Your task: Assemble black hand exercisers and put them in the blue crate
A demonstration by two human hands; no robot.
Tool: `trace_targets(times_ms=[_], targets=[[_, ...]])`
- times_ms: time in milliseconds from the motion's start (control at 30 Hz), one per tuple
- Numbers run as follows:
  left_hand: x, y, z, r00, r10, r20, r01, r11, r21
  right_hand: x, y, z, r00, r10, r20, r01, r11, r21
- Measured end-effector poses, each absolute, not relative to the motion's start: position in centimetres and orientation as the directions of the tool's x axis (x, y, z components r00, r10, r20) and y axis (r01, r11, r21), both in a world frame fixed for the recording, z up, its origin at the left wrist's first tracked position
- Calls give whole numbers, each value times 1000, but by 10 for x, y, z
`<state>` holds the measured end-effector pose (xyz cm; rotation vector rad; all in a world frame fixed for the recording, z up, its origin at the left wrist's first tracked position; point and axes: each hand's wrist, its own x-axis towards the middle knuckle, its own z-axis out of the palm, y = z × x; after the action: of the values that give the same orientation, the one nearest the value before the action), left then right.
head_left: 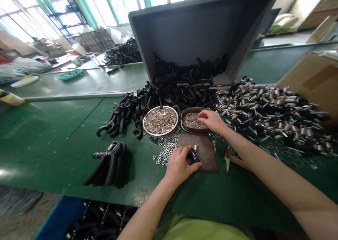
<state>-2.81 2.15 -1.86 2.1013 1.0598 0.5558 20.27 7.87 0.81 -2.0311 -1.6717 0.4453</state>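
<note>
My left hand [177, 166] is closed around a black curved part [194, 156], pressing it down on a brown metal plate [208, 159]. A silvery coil spring [195, 147] stands at the far end of that part. My right hand [213, 121] reaches over an oval tin [194, 130] of small metal pieces, fingertips pinched together at its contents. Whatever lies between those fingertips is too small to make out. Beside the tin is a round metal dish [144, 123] full of small pins. Loose nuts [167, 150] are scattered left of the plate.
Several black parts [113, 166] stand grouped at left. A tipped grey bin [185, 32] spills black pieces behind the dishes. Parts with springs [280, 117] are heaped at right, near a cardboard box [314, 81]. A hammer [227, 159] lies right of the plate; a blue crate [56, 219] sits below.
</note>
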Motion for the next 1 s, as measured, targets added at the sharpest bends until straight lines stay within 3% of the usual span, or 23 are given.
trace_targets(times_ms=[67,133,233,333,533,633,767,833,900,1000], targets=[[-31,25,-15,443,890,-107,367,-71,928,195,55,15,229,971,69,710,-118,-694],[-34,29,-11,383,865,-323,113,303,946,182,28,17,252,964,81,495,-57,-867],[-37,30,-7,376,743,-554,-196,648,735,159,-5,13,225,973,52,250,-6,-968],[-36,27,-2,431,665,-610,-345,746,570,140,-19,3,171,981,96,303,40,-952],[-33,20,2,492,647,-582,-378,761,526,126,-14,-2,128,951,281,470,191,-862],[-33,18,-1,445,685,-576,-332,724,604,125,-15,0,121,947,297,554,184,-812],[-35,23,-4,486,762,-429,-208,577,790,132,-17,-7,47,922,383,675,253,-693],[-35,29,-6,537,761,-364,-113,493,863,142,-15,-15,-74,880,470,776,347,-527],[-34,35,-8,577,754,-313,26,366,930,154,-12,-24,-255,819,514,869,427,-250],[-32,36,-13,614,777,-136,315,-84,945,165,-8,-35,-496,744,448,859,496,127]])
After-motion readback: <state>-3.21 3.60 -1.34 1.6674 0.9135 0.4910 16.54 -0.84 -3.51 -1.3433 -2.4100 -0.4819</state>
